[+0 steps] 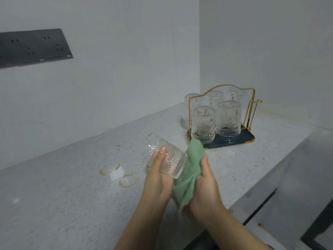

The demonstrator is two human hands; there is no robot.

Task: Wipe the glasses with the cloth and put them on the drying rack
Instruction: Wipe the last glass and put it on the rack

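My left hand [158, 175] grips a clear embossed glass [172, 160], held on its side above the counter with its mouth toward the right. My right hand [207, 188] holds a green cloth [189, 170] pressed against the mouth of that glass. Behind them, in the corner, stands the drying rack [232, 141], a gold wire frame on a dark tray. Several clear glasses [203, 123] sit upside down on its pegs. A gold peg [255, 109] at the rack's right end carries no glass.
The speckled white counter [72, 186] has wet rings and brownish stains [115, 174] left of my hands. A dark socket panel [34, 47] is on the left wall. The counter edge drops off at the right to a lower surface [297, 186].
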